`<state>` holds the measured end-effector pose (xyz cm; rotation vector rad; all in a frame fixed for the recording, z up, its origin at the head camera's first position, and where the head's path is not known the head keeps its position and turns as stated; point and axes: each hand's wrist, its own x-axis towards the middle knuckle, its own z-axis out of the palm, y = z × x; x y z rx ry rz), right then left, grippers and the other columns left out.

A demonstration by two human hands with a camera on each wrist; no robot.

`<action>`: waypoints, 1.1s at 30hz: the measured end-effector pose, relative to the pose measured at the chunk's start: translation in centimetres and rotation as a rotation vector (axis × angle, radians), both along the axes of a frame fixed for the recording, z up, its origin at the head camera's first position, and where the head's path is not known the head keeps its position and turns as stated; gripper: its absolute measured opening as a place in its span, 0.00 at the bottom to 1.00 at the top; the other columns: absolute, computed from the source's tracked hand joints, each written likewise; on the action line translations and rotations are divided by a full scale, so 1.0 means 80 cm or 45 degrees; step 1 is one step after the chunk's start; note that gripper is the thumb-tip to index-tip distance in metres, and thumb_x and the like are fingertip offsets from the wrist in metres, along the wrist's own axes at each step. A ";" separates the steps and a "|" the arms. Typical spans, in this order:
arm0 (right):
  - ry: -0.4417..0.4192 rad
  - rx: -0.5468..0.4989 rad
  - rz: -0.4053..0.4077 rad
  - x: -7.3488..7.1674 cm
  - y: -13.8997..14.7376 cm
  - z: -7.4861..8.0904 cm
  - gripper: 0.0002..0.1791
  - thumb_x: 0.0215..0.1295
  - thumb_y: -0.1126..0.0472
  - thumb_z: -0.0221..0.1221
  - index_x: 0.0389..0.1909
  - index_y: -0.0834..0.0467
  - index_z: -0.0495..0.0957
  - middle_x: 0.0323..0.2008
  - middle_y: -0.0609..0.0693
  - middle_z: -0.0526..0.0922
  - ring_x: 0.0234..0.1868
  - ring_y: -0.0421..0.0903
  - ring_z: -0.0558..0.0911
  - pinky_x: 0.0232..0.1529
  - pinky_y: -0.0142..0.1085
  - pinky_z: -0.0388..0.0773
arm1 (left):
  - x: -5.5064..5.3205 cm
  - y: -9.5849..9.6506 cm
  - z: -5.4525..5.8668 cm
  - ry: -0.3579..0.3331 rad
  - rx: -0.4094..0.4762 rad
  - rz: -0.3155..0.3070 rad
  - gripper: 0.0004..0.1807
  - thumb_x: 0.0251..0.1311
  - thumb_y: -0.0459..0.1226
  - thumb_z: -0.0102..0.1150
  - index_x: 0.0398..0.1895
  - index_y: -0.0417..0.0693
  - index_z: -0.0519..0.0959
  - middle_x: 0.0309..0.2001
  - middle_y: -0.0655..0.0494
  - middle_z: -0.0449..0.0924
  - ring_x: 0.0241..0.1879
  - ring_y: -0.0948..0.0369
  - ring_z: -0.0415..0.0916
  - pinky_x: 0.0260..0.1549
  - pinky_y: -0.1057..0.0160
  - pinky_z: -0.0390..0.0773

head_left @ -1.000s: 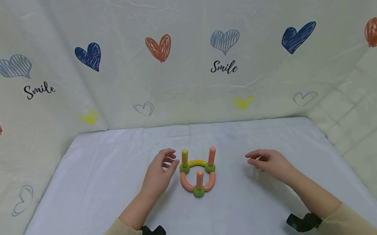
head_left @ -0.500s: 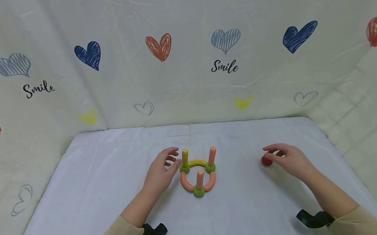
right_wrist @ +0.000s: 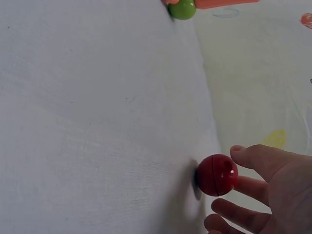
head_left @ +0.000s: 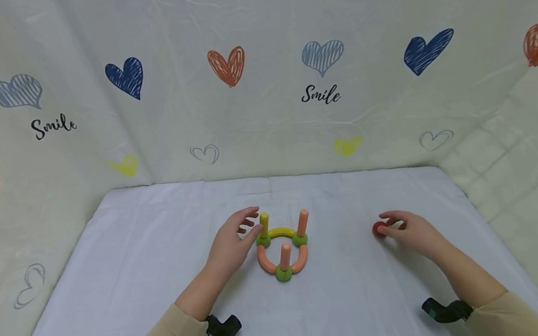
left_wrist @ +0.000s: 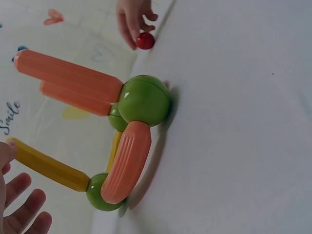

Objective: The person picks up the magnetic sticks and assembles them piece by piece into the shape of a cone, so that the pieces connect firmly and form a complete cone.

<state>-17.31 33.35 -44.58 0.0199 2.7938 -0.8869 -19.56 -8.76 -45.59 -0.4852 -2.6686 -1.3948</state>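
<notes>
In the head view, my left hand (head_left: pixel 229 245) is beside a ring-shaped toy built of green balls (head_left: pixel 284 273), curved orange and yellow pieces, and upright rods. Its fingers are spread around the yellow rod (head_left: pixel 265 224); in the left wrist view a fingertip overlaps that rod's tip (left_wrist: pixel 14 144), and contact is unclear. Two orange rods (head_left: pixel 303 222) also stand up from the toy. Off to the right, my right hand (head_left: pixel 415 233) is at a red ball (right_wrist: pixel 217 175) on the table. Its thumb and fingers lie loosely about the ball, with no firm grip visible.
A white cloth covers the table (head_left: pixel 336 305). Behind and at the sides hangs a pale sheet (head_left: pixel 260 17) printed with hearts and lettering. Each wrist carries a black camera, left camera (head_left: pixel 225 328) and right camera (head_left: pixel 446 310).
My right hand has moved rightward, uncovering the red ball, then lowered slightly so the thumb overlaps it. My left hand has edged slightly right toward the yellow rod. The toy stays put.
</notes>
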 end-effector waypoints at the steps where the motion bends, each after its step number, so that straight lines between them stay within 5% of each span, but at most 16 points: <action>1: -0.007 -0.005 0.005 -0.001 0.000 -0.002 0.31 0.68 0.47 0.61 0.64 0.62 0.72 0.51 0.60 0.78 0.45 0.53 0.75 0.36 0.39 0.73 | 0.000 0.001 0.000 -0.001 0.004 -0.003 0.24 0.67 0.45 0.62 0.66 0.58 0.73 0.55 0.61 0.77 0.51 0.61 0.75 0.50 0.58 0.75; 18: 0.006 0.064 0.031 -0.005 -0.001 -0.014 0.30 0.65 0.47 0.65 0.61 0.61 0.75 0.43 0.53 0.78 0.41 0.50 0.74 0.35 0.39 0.72 | -0.003 0.005 0.000 -0.015 0.002 -0.016 0.20 0.68 0.44 0.60 0.62 0.58 0.76 0.52 0.65 0.78 0.49 0.65 0.75 0.48 0.60 0.76; 33: 0.031 -0.023 -0.019 0.002 -0.010 -0.010 0.27 0.66 0.49 0.64 0.60 0.59 0.72 0.44 0.56 0.78 0.43 0.52 0.74 0.35 0.39 0.73 | -0.005 0.009 -0.002 -0.033 -0.020 -0.004 0.20 0.69 0.44 0.60 0.63 0.57 0.76 0.52 0.64 0.79 0.49 0.64 0.76 0.48 0.59 0.76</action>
